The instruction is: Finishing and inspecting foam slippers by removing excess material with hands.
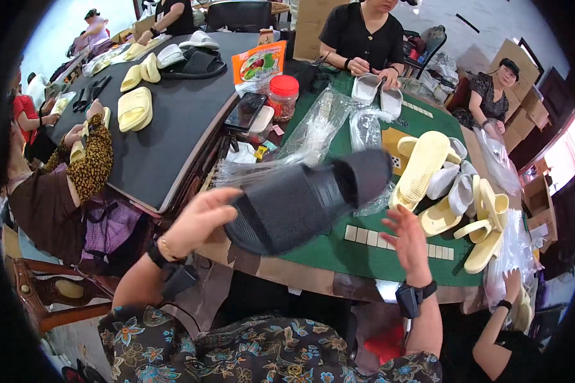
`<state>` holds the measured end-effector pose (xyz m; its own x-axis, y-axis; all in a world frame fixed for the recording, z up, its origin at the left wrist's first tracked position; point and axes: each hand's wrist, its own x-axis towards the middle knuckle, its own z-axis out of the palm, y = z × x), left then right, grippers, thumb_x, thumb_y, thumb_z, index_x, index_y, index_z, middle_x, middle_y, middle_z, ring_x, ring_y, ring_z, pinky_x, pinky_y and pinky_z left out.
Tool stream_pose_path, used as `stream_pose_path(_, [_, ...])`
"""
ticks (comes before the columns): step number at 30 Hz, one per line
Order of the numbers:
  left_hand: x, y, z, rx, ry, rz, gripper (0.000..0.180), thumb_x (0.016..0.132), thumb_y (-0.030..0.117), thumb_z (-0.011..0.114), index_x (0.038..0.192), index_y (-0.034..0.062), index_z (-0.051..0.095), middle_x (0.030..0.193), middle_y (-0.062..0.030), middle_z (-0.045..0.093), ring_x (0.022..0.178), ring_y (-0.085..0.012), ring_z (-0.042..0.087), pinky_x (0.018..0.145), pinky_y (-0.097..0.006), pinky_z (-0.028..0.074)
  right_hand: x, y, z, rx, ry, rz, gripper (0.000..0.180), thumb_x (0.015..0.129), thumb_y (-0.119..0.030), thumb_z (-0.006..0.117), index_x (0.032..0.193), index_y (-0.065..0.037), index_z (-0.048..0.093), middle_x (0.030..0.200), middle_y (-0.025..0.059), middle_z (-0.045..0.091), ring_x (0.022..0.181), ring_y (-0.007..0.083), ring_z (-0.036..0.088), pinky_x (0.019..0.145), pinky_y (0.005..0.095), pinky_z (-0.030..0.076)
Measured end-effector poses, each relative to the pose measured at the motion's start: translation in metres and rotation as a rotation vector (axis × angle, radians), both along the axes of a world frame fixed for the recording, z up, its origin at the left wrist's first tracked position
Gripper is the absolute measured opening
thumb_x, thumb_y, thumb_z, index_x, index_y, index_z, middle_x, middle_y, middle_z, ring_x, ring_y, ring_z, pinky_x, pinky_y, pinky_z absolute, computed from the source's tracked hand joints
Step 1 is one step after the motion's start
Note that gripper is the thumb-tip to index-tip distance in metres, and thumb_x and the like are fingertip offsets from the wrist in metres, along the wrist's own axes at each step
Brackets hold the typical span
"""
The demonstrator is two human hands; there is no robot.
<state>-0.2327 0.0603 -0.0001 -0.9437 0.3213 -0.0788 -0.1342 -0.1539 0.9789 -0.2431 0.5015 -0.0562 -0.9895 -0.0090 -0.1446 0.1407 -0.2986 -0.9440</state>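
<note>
Black slipper (287, 204) at a tilt above the near side of the green table (329, 262), its broad end by the left hand (195, 220) and its other end above the right hand (407, 239). Left fingertips reach the edge of the broad end, but I cannot tell whether they are clamped on it or only touching. Right fingers are spread apart and curved, with nothing between them, just beside the slipper's other end. To handle it well, I would judge, the left should pinch the sole rather than the strap (319, 191), with the right cupped under the opposite end, so that it neither twists nor drops; turning it slowly would let the sole, edges and strap be looked over. Lifting clear of the loose bags (322, 124) behind it should keep the film from snagging. Below lies a row of pale squares (364, 235); to the right, yellow slippers (431, 159) crowd together with grey ones (460, 191). Farther off stand a red-lidded jar (283, 96) and an orange pouch (259, 64), with a phone (246, 112) near the jar. Across the table a co-worker (364, 35) handles white slippers (365, 88); on the left, another person in patterned sleeves (91, 159) works at the dark table (191, 105).
</note>
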Motion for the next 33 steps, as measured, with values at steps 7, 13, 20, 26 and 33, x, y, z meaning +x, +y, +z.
stream_pose_path(7, [0.011,0.009,-0.036,-0.080,-0.095,-0.266,0.043,0.093,0.005,0.055,0.134,-0.0052,0.046,0.118,-0.0038,0.062,0.102,-0.0095,0.058,0.090,-0.025,0.047,0.014,-0.004,-0.041,-0.050,-0.257,-0.087,0.045,0.099,-0.044,0.048,0.126,-0.008,0.050,0.100,0.0033,0.063,0.091,0.0178,0.063,0.068,0.0364,0.055])
stream_pose_path(13, [0.007,0.012,-0.007,-0.368,-0.164,-0.390,0.045,0.092,0.011,0.056,0.134,-0.0008,0.048,0.107,-0.0011,0.064,0.083,-0.0038,0.057,0.064,-0.020,0.049,0.026,-0.005,-0.034,0.005,-0.354,-0.216,0.026,0.100,-0.031,0.051,0.113,-0.009,0.058,0.098,0.0003,0.066,0.083,0.0153,0.064,0.062,0.0323,0.052])
stream_pose_path(20, [-0.028,-0.022,-0.029,-0.420,0.058,-0.436,0.042,0.079,0.008,0.056,0.119,-0.0061,0.059,0.108,-0.0089,0.067,0.099,-0.0141,0.060,0.090,-0.028,0.046,0.024,0.065,-0.036,0.390,-0.161,-0.167,0.026,0.100,-0.028,0.049,0.103,-0.006,0.062,0.085,0.0002,0.067,0.062,0.0105,0.057,0.053,0.0256,0.042])
stream_pose_path(26, [-0.073,0.002,-0.033,-0.522,0.320,-0.634,0.036,0.078,0.010,0.057,0.111,-0.0020,0.066,0.107,-0.0107,0.069,0.100,-0.0166,0.061,0.091,-0.030,0.046,0.001,0.062,-0.032,0.640,-0.271,0.199,0.023,0.097,-0.028,0.054,0.089,-0.009,0.065,0.073,-0.0047,0.060,0.058,0.0078,0.051,0.050,0.0241,0.037])
stream_pose_path(33, [-0.100,0.088,-0.054,-0.468,0.489,-0.051,0.026,0.084,0.018,0.067,0.106,0.0032,0.067,0.103,-0.0120,0.067,0.091,-0.0208,0.063,0.084,-0.034,0.049,-0.028,-0.023,-0.016,0.553,-0.058,0.117,0.027,0.099,-0.028,0.051,0.104,-0.004,0.063,0.080,-0.0013,0.061,0.066,0.0070,0.055,0.056,0.0226,0.043])
